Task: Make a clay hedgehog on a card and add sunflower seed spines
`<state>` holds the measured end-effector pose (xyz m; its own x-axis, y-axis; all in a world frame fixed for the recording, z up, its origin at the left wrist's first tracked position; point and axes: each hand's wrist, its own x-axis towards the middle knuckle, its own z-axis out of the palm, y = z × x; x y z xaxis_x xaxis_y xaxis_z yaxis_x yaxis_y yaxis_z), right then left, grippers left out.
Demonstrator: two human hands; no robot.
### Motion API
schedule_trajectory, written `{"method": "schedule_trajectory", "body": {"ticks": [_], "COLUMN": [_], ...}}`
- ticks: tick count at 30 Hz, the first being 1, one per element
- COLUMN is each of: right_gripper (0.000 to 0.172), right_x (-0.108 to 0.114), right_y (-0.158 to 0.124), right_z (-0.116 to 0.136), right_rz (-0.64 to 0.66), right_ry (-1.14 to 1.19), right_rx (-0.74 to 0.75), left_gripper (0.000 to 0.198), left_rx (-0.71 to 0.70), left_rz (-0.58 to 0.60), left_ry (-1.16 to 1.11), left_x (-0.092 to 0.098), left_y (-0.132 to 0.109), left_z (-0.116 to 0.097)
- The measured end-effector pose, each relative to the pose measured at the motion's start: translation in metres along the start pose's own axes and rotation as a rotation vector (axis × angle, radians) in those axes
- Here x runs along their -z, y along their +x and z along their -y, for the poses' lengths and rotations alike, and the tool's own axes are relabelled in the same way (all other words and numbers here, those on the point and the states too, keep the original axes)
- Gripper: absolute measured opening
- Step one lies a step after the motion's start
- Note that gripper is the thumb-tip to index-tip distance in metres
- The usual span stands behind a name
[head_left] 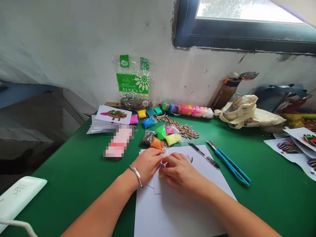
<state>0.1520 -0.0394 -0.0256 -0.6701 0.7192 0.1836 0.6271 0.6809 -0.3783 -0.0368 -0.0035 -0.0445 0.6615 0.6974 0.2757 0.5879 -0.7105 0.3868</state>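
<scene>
My left hand (148,163), with a silver bracelet on the wrist, and my right hand (178,171) meet over white sheets of paper (172,204) on the green table (74,171). Their fingers are curled together in a pinch. A small bit of yellow clay (160,175) peeks out under my right fingers; which hand holds it I cannot tell. Small bags of clay lie just beyond the hands: orange (158,143), yellow-green (172,139), green (161,133) and dark (148,137).
A pile of sunflower seeds (181,128) and a green seed bag (133,85) stand behind the clay. Two teal cutters (229,163) and a pen (203,154) lie right of the paper. Picture cards (112,116), a cloth bag (243,110), a bottle (224,92) and a white device (17,196) line the edges.
</scene>
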Motion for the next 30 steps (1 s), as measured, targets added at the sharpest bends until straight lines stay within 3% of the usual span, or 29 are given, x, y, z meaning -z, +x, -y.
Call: {"method": "schedule_trajectory", "body": {"ticks": [5,9,12,16,23,27,30], "right_gripper": [0.026,0.025,0.022,0.022,0.026,0.025,0.021], "right_x": [0.003,0.025,0.044,0.052,0.034,0.030,0.029], "right_y": [-0.003,-0.012,-0.022,-0.035,-0.039,-0.036,-0.039], "right_z": [-0.010,-0.037,-0.055,-0.063,-0.059,-0.062,-0.068], "right_rz": [-0.102,-0.341,-0.385,-0.319,-0.082,0.075,0.101], "right_ry": [0.066,0.068,0.054,0.013,-0.066,-0.050,-0.035], "right_rx": [-0.004,-0.216,-0.379,-0.488,-0.514,-0.484,-0.507], "left_gripper": [0.026,0.024,0.025,0.027,0.031,0.028,0.027], "left_rx": [0.000,0.001,-0.005,-0.014,-0.031,0.028,0.058], "left_rz": [0.008,0.026,0.011,-0.024,-0.181,-0.114,-0.057], "left_ry": [0.002,0.037,0.046,0.057,0.065,0.033,0.024], "left_x": [0.001,0.001,-0.002,-0.006,0.001,0.006,0.008], "left_y": [0.000,0.003,0.004,0.004,0.003,0.000,-0.002], "left_z": [0.000,0.001,0.004,0.010,0.009,0.009,0.009]}}
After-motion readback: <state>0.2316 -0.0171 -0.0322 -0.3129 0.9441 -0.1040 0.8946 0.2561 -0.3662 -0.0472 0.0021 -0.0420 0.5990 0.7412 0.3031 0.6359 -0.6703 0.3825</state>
